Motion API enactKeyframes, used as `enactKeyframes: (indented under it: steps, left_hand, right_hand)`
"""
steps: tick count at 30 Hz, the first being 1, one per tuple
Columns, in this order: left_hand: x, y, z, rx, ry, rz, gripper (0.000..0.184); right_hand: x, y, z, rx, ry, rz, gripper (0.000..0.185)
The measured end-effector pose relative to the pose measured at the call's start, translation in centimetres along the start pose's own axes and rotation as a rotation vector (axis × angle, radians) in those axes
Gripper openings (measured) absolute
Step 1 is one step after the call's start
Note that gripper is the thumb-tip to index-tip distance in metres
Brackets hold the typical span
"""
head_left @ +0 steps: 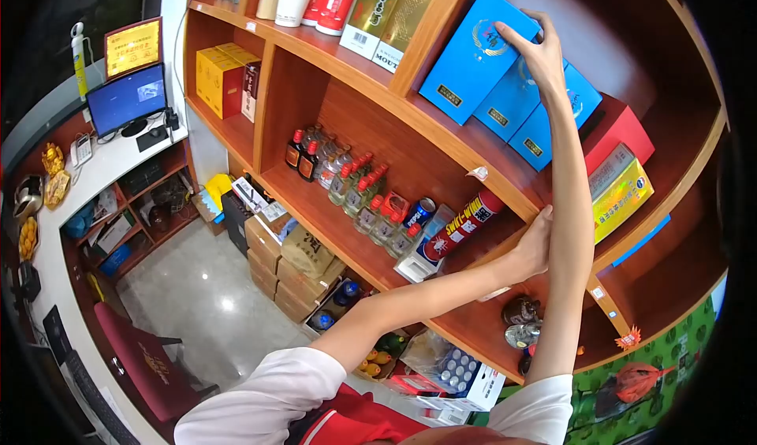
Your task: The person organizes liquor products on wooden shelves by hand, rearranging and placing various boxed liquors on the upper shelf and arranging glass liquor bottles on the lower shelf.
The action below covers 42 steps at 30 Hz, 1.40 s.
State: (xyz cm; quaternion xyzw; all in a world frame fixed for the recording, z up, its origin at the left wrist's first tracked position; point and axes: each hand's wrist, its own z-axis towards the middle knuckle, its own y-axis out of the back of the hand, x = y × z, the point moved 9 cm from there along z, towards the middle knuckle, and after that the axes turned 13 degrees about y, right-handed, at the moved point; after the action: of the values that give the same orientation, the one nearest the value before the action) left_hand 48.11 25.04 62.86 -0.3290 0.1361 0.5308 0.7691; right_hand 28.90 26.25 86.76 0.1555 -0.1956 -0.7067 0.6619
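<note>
"Box, blue [477, 59], tall and flat-sided, in the right hand's [544, 55] grip: thumb on the printed front, fingers behind the upper edge. It's at the shelf [449, 145], just beside two matching boxes below that hand."

"And the left hand [535, 244]?"

"Lower, by the shelf edge, partly covered by the right forearm. From where I stand, I can't tell whether it's open or closed."

"How would the blue box handle?"

"Stiff card, I'd judge, smooth and a little slippery. Weight I can't read; a bottle inside would make it fairly heavy and fragile. One hand holds the upper corner, so a palm under the base would be the safer second hold."

"Can you see into it?"

"No, it's closed. Down and right of the right hand are a red box [619, 134] and a yellow box [627, 201], contents hidden too."

"What's left of the left hand?"

"A compartment with a red spray can [465, 224], a dark blue drink can [422, 212] and clear glass bottles [341, 185] with red caps. Below that hand, near the floor, a carton [482, 388] holds silver-topped cans [457, 370]."
</note>
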Motion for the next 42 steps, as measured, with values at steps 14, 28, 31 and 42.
enactKeyframes:
  steps: [14, 28, 31, 42]
  left_hand:
    - [-18.6, 5.1, -8.4, -0.363, -0.286, 0.85, 0.049]
    - [-20.6, 6.4, -9.4, -0.546, -0.386, 0.658, 0.128]
    - [-18.9, 5.3, -10.2, -0.519, -0.362, 0.61, 0.13]
    - [-13.6, -5.8, -10.5, 0.067, 0.593, -1.065, 0.075]
  right_hand:
    - [-0.7, 12.0, -8.6, -0.319, -0.21, 0.439, 0.062]
    - [-1.4, 16.8, -12.3, -0.158, -0.1, 1.307, 0.068]
    - [0.6, 17.9, -12.6, -0.086, -0.011, 1.213, 0.07]
    - [15.1, 29.4, -19.4, -0.071, -0.05, 0.315, 0.073]
